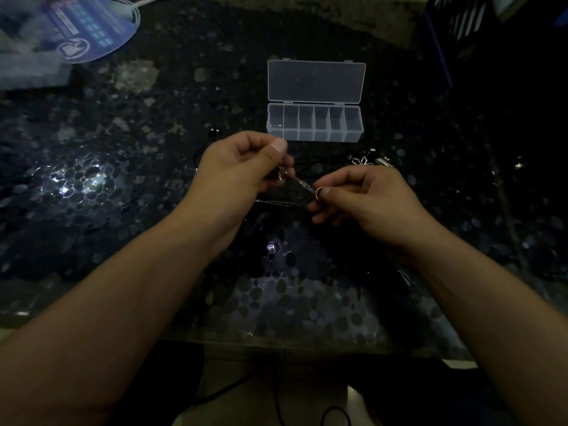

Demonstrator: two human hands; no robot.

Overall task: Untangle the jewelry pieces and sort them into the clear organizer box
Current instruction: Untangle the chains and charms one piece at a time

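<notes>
Holding a thin chain [299, 181] in our left hand [246, 167], we pinch a gold ring [318, 193] with our right hand [362, 201] near the open clear box [315, 123].

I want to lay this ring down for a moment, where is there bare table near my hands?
Bare dark table lies left of the left hand, short of the blue fan, and also between your forearms. It is crowded right of the right hand, where silver pieces lie just below the organizer box.
</notes>
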